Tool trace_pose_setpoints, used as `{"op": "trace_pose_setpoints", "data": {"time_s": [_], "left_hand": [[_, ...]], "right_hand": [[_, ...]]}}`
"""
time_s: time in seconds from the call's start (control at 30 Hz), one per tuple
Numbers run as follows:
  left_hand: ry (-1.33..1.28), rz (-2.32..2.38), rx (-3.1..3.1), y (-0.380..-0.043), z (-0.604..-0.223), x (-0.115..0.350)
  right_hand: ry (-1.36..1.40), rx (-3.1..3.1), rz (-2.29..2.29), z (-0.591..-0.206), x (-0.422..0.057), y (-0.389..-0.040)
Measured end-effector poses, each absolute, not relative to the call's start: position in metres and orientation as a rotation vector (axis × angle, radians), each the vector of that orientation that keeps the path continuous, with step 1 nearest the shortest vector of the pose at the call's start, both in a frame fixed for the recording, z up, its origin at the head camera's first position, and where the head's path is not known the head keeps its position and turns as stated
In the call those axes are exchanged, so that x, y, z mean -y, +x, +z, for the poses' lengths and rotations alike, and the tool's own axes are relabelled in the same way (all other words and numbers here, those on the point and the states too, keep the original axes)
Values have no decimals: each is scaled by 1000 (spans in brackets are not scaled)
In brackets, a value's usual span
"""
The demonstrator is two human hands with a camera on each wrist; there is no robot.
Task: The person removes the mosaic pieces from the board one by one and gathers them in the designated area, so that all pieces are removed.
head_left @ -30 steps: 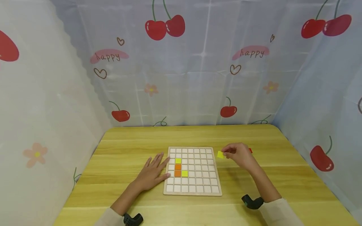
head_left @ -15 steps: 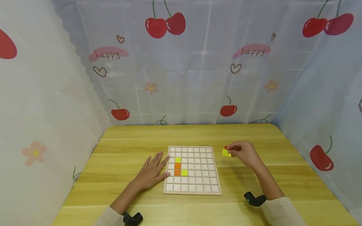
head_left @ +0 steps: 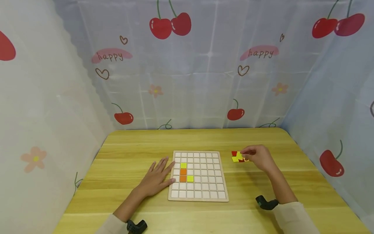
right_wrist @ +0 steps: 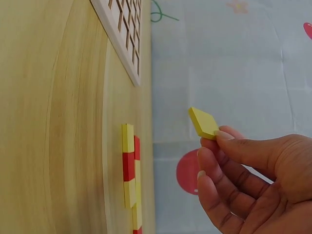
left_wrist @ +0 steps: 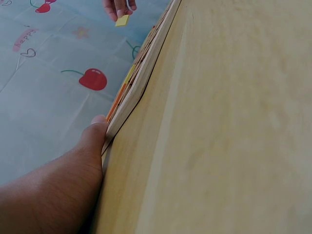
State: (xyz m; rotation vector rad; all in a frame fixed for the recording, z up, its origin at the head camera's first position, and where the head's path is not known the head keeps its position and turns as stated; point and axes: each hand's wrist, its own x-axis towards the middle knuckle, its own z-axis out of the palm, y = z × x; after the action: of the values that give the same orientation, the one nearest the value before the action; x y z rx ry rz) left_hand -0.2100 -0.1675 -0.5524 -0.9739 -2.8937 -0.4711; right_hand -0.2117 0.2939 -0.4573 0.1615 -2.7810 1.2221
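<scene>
My right hand (head_left: 259, 158) pinches a yellow square tile (right_wrist: 203, 124) between thumb and index finger, held above the table. Below it lies a group of red and yellow tiles (head_left: 235, 159), partly hidden by the hand in the head view. My left hand (head_left: 156, 178) rests at the left edge of a wooden grid board (head_left: 205, 179), fingers spread and thumb on the rim. On the board, a yellow tile (head_left: 183, 165) tops a column of two orange tiles (head_left: 183, 172). Another yellow tile (head_left: 190, 178) sits right of the lower orange one.
The wooden table (head_left: 140, 143) carries the board near its middle. A cherry-print curtain (head_left: 198, 84) hangs behind the table and along both sides. A dark wrist device (head_left: 266, 203) is on the right wrist, and another (head_left: 136, 226) on the left.
My right hand has moved to the right with the yellow tile, bringing more of the red and yellow tiles into view. The left hand and the tiles on the board stay put.
</scene>
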Motion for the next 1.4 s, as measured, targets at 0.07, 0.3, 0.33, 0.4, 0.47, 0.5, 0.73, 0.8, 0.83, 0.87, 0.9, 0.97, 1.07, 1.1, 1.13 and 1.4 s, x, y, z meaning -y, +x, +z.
{"op": "trace_pose_setpoints", "data": {"time_s": [0.07,0.3,0.33,0.4,0.47,0.5,0.73,0.8,0.83,0.87,0.9,0.97,1.07,1.1,1.13,1.4], "left_hand": [[-973,-465,2898,-210,-553,168],[-975,-476,2900,-211,-553,168],[-974,-476,2898,-211,-553,168],[-975,-477,2896,-211,-553,168],[-973,-472,2895,-211,-552,168],[-972,-469,2893,-211,-552,167],[-971,-471,2871,-210,-550,168],[-971,-473,2875,-210,-551,168],[-969,-472,2883,-210,-551,168],[-970,-472,2887,-211,-552,168],[-969,-471,2895,-211,-552,168],[-973,-471,2897,-211,-553,168],[-975,-478,2897,-211,-554,168],[-975,-479,2897,-211,-554,168],[-975,-480,2897,-211,-554,168],[-970,-463,2896,-211,-554,169]], "right_hand": [[161,2777,1231,-458,-298,-212],[128,2768,1270,-460,-311,-214],[128,2766,1271,-461,-313,-214],[118,2761,1273,-462,-317,-215],[110,2757,1277,-462,-320,-216],[108,2755,1278,-463,-321,-216],[51,2747,1321,-466,-328,-218],[34,2747,1332,-468,-330,-218],[24,2747,1335,-469,-331,-218],[11,2748,1333,-470,-332,-218],[-3,2749,1332,-471,-333,-218],[-25,2750,1327,-473,-334,-217],[-68,2749,1328,-476,-337,-218],[-81,2749,1329,-477,-338,-218],[-84,2751,1326,-477,-338,-218],[-92,2775,1299,-484,-343,-218]]}}
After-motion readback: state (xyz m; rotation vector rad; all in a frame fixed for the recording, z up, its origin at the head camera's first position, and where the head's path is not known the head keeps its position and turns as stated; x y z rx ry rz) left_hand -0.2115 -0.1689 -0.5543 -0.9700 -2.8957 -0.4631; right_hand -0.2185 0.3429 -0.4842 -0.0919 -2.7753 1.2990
